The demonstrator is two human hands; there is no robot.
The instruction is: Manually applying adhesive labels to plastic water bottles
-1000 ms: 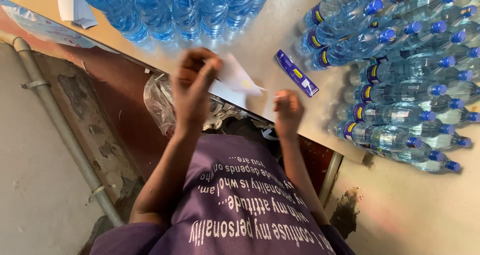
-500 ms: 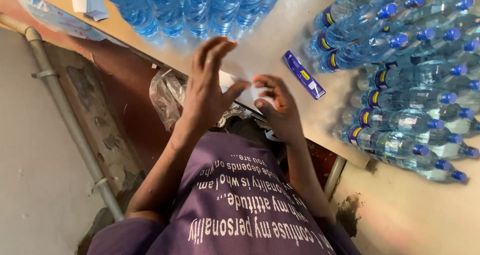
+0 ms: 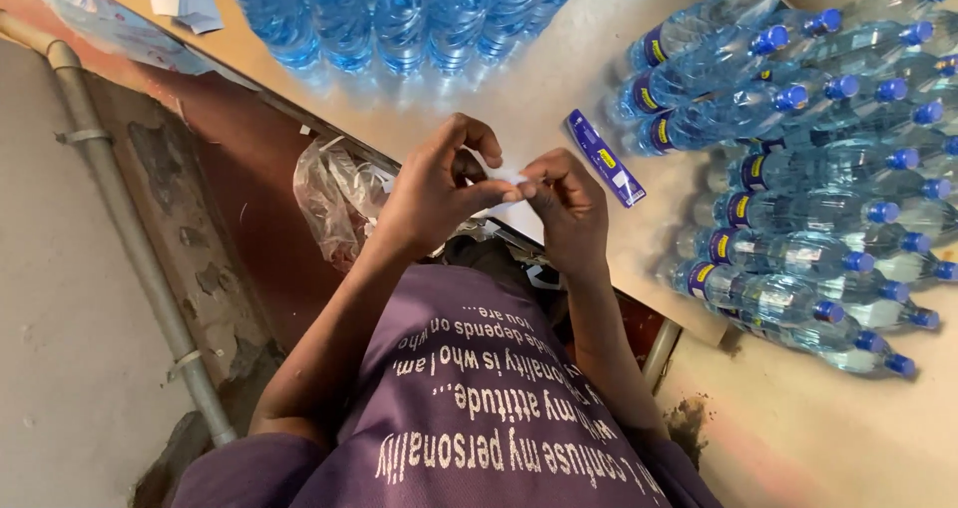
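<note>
White paper slip [image 3: 502, 177] is pinched between left hand [image 3: 431, 191] and right hand [image 3: 567, 209] above tabletop [image 3: 559, 69] — being worked; bottles [image 3: 798, 169] lie untouched.

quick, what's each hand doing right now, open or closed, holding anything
Left hand: closed, fingers pinching a small white piece of paper.
Right hand: closed, pinching the same paper from the other side.

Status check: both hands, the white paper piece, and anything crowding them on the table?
Left hand and right hand pinch one small white paper piece between them. Blue label strip lies apart on the table. Water bottles stacked right, clear of hands.
</note>
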